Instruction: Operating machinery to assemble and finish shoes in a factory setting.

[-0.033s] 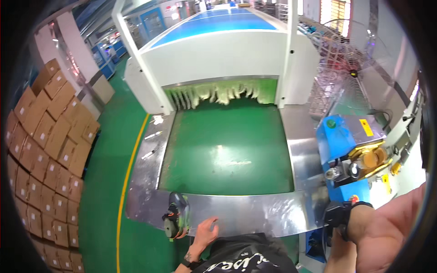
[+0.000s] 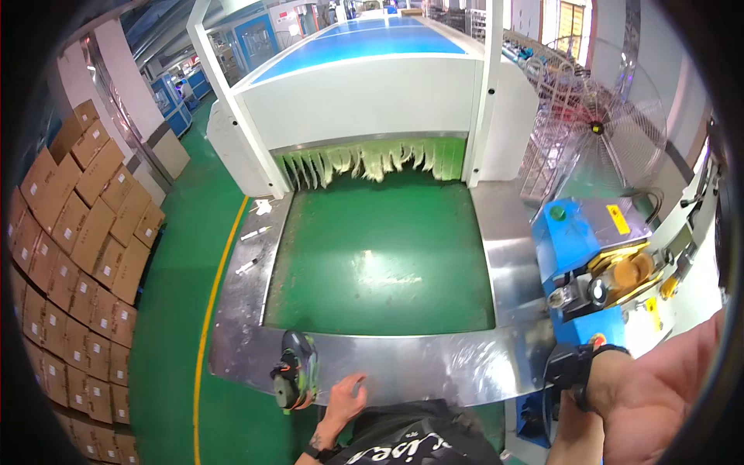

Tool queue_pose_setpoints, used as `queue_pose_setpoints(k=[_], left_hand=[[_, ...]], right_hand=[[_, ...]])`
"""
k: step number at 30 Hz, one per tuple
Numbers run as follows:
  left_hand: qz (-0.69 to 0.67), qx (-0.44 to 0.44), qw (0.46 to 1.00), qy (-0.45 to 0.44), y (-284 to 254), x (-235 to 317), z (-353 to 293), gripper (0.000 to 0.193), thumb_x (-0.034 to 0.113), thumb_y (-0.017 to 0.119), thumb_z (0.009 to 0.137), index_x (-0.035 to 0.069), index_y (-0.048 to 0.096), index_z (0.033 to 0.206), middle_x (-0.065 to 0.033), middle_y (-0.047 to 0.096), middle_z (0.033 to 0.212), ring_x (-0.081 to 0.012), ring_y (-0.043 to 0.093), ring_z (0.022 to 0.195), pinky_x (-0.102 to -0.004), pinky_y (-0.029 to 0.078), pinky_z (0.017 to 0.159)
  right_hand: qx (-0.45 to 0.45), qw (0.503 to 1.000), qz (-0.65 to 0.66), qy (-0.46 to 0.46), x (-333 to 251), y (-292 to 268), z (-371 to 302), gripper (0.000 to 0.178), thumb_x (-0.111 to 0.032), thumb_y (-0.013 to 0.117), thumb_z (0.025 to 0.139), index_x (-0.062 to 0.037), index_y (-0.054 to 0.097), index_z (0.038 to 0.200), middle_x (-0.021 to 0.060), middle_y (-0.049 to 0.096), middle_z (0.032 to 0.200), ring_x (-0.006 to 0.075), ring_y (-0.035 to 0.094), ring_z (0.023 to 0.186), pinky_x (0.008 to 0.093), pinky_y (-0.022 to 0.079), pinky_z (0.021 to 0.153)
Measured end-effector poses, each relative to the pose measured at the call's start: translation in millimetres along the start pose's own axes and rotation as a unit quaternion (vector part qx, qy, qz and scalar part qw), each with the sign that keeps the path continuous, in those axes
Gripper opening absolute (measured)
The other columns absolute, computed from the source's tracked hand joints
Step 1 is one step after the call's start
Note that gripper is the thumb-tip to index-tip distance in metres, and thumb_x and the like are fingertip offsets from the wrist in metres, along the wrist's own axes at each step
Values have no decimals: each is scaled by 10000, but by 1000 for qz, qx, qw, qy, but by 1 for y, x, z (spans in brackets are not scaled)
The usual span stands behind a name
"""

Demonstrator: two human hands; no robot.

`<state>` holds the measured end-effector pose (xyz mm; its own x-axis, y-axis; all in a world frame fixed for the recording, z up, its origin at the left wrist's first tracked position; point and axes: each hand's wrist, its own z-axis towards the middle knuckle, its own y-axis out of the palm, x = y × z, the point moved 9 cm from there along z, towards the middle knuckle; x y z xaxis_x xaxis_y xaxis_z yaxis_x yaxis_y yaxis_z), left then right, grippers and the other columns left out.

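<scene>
A dark sports shoe (image 2: 308,364) with green and orange accents stands on the metal ledge (image 2: 403,364) in front of me, at its left end. A blocky dark device shows against its left side; I cannot make out whether they are joined. My left hand (image 2: 346,397) is just right of the shoe, apart from it, fingers loosely bent with nothing in them. Large at the lower right, my right hand (image 2: 651,387) is raised close to the camera. Its wrist carries a strapped black device (image 2: 573,364). The fingers of that hand are out of sight.
A green conveyor belt (image 2: 380,263) runs under a fringed curtain (image 2: 380,159) into a white machine. Two syringe-like items (image 2: 252,233) lie on the left metal rim. At right stand a blue machine (image 2: 566,232) and a wire-cage fan (image 2: 597,128). Stacked cartons (image 2: 77,232) fill the far left.
The view has shifted slightly, so the scene sits a little further left. Both hands and the shoe keep nearly the same places relative to the ledge.
</scene>
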<state>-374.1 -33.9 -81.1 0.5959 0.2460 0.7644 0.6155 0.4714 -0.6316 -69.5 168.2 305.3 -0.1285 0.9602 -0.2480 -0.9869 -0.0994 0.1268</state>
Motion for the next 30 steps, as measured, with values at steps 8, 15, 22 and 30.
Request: queue_pose_setpoints(k=[8,15,22,30], left_hand=[[-1,9,998,-55,3,-14,-12,252,62,590,767,20,649,1008,-178,673,970,-348,654,922,-376,517,823],[-11,8,1000,-22,5,-11,-4,253,53,589,763,17,646,1008,-183,669,953,-346,652,899,-371,517,806],[-5,-4,1000,-21,16,-19,-4,255,99,585,766,23,643,1002,-184,668,950,-350,647,891,-392,518,801],[25,-108,988,-107,47,-85,-33,410,218,626,762,24,597,1123,-237,593,1172,-382,566,1104,-430,456,948]], right_hand=[[-2,1000,0,-3,-5,1,-2,204,-35,571,809,45,605,994,119,656,954,250,615,790,337,502,739],[-14,1000,13,-3,-9,10,-1,198,-11,560,802,43,620,983,110,666,959,248,615,795,337,498,749],[-144,981,-27,129,52,72,-61,199,13,548,795,40,636,972,101,676,964,247,614,800,337,494,759],[-618,609,-173,466,171,22,-481,445,-276,612,821,-52,562,1202,222,541,1255,411,518,1141,450,446,961]])
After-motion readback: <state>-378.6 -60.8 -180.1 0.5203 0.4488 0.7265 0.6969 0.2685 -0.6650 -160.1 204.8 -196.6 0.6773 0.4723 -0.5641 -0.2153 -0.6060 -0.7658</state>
